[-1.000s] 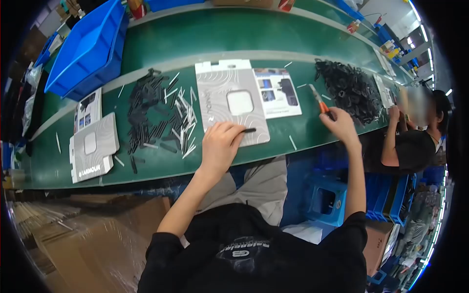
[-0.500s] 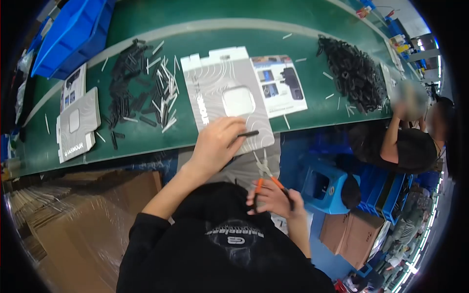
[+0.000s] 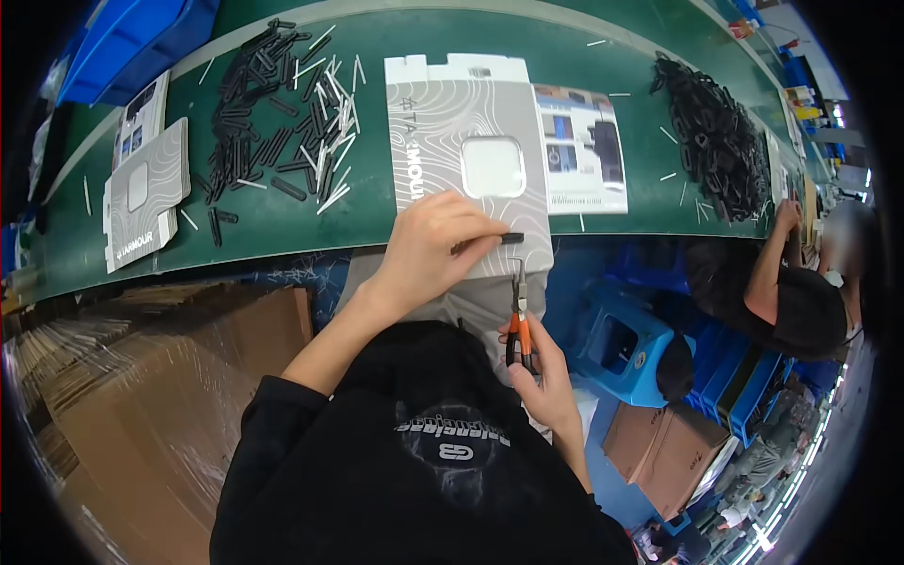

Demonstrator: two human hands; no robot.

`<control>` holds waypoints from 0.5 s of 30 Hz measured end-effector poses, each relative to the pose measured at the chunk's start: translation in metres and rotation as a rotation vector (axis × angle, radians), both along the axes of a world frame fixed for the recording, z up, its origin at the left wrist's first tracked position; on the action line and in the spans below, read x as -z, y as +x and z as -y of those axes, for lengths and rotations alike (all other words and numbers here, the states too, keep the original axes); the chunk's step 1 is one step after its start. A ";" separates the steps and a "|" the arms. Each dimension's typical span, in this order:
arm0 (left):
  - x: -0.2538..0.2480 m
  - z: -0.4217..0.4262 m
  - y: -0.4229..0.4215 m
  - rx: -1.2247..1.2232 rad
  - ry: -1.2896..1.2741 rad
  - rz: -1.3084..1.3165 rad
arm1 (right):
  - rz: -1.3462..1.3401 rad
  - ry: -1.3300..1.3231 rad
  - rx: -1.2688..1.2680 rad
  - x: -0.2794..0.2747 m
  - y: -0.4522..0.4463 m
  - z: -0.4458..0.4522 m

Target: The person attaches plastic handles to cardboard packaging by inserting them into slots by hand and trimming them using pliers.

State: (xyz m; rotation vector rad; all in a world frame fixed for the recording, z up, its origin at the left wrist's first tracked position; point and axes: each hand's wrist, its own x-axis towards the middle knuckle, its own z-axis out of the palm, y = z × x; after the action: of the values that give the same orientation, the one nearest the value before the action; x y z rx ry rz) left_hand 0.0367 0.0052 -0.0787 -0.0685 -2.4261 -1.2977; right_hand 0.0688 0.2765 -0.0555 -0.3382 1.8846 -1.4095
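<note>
My left hand (image 3: 433, 243) pinches a small black strip-like part (image 3: 511, 238) between thumb and fingers, above the near end of a flat grey-and-white printed carton (image 3: 438, 113) with a cut-out window. My right hand (image 3: 548, 381) is wrapped round pliers with orange-and-black handles (image 3: 521, 325). The handles are squeezed together, and the plier tips point up, just below the black part. Whether the tips touch it, I cannot tell. Beyond my left hand lie a pile of black strips (image 3: 250, 132) and some thin white strips (image 3: 331, 118).
A large heap of black parts (image 3: 711, 137) covers the right of the green table (image 3: 452, 33). Another printed carton (image 3: 151, 188) lies at the left, near a blue bin (image 3: 141, 47). A blue stool (image 3: 621, 339) and a seated person (image 3: 800, 301) are on the right; brown cardboard (image 3: 188, 405) stands lower left.
The pliers' handles went from spread to squeezed together, and their tips rose toward the black part. My left hand still pinches that part. The whole view has shifted slightly.
</note>
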 end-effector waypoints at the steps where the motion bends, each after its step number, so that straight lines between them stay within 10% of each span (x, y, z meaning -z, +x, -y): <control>1: -0.001 0.000 0.001 0.027 0.026 0.018 | -0.009 0.004 0.043 -0.001 0.003 0.004; 15: 0.008 0.001 -0.001 0.073 0.054 0.014 | 0.199 -0.074 0.184 0.009 -0.004 0.003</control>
State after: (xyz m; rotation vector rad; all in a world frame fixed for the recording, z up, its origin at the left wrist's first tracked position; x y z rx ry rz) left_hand 0.0362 0.0043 -0.0871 -0.1348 -2.4193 -1.3993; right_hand 0.0651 0.2732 -0.0646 -0.0569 1.7389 -1.5765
